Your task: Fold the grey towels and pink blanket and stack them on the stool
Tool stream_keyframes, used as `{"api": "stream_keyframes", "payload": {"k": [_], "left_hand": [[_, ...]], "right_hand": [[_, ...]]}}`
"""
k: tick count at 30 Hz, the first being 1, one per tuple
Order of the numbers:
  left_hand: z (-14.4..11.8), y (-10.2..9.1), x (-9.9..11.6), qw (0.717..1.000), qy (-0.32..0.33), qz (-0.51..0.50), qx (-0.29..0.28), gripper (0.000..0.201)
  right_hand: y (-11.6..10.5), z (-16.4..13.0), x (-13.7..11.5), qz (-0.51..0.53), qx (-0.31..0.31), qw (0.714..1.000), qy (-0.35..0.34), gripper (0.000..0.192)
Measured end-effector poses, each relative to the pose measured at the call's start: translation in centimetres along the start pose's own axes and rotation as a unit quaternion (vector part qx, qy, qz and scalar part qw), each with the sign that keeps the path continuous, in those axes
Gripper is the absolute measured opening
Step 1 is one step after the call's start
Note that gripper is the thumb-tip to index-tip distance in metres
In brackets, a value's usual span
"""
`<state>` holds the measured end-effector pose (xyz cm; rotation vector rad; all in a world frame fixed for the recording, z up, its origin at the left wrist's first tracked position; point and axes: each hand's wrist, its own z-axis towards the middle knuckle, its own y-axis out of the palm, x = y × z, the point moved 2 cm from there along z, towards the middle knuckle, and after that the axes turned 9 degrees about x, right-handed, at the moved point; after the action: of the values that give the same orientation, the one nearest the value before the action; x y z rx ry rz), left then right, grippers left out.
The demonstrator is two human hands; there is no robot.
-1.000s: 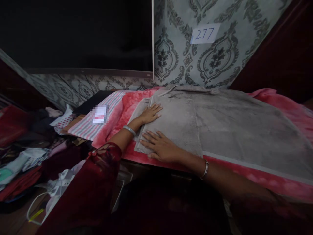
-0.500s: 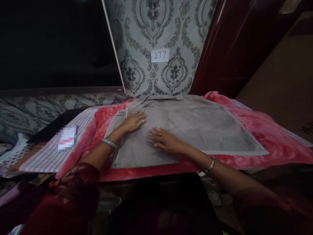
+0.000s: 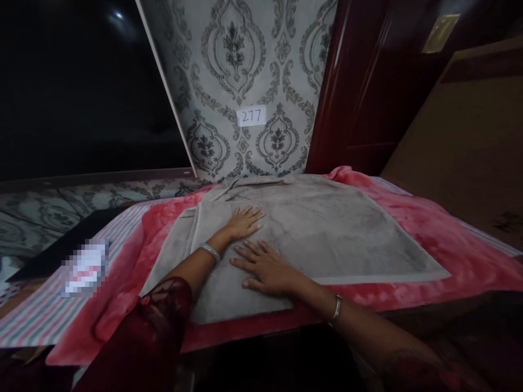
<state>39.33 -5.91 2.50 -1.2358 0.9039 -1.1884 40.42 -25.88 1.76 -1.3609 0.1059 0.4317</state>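
Observation:
A grey plush cloth (image 3: pixel 339 228), like a towel or small blanket, lies spread with its left part folded over in layers. My left hand (image 3: pixel 244 222) rests flat on the folded part, fingers spread, with a bangle at the wrist. Nearer to me and a little to the right, my right hand (image 3: pixel 267 269) also lies palm down on the cloth, fingers apart. Neither hand grips anything. Loose creases and a raised fold show along the cloth's far edge.
Beneath lies a pink-red plush blanket (image 3: pixel 425 228) over a striped cloth (image 3: pixel 36 310). A blurred white packet (image 3: pixel 85 269) sits at left. Behind stand a dark television screen (image 3: pixel 81 92), a patterned wall with a paper label (image 3: pixel 251 115), a dark red door (image 3: pixel 359 81) and a brown cardboard panel (image 3: pixel 466 141).
My view has tilted and shifted. My left hand has slid rightward across the cloth, closer to my right hand. Both hands stay flat with fingers spread.

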Motion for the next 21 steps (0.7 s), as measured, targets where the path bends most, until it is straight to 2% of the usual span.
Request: {"api": "stream_keyframes", "payload": {"k": [6, 13, 15, 19, 21], "left_hand": [[-0.2, 0.1, -0.2, 1.0, 0.014, -0.004, 0.014, 0.057], [-0.5, 0.2, -0.1, 0.999, -0.012, -0.009, 0.031, 0.062], [-0.6, 0.1, -0.2, 0.998, -0.039, 0.006, 0.04, 0.063], [-0.8, -0.6, -1.1, 0.988, -0.139, 0.048, 0.051, 0.067], [-1.1, -1.0, -1.9, 0.988, -0.142, 0.051, 0.036, 0.066]], "right_hand": [[0.5, -0.6, -0.6, 0.023, 0.008, 1.0, -0.003, 0.067], [1.4, -2.9, -2.8, 0.067, -0.007, 0.997, -0.027, 0.068], [1.5, -3.1, -2.9, 0.07, -0.009, 0.997, -0.021, 0.068], [1.5, -3.0, -2.9, 0.07, -0.011, 0.997, -0.016, 0.069], [1.5, -3.0, -2.8, 0.07, -0.011, 0.997, -0.017, 0.069]]}}
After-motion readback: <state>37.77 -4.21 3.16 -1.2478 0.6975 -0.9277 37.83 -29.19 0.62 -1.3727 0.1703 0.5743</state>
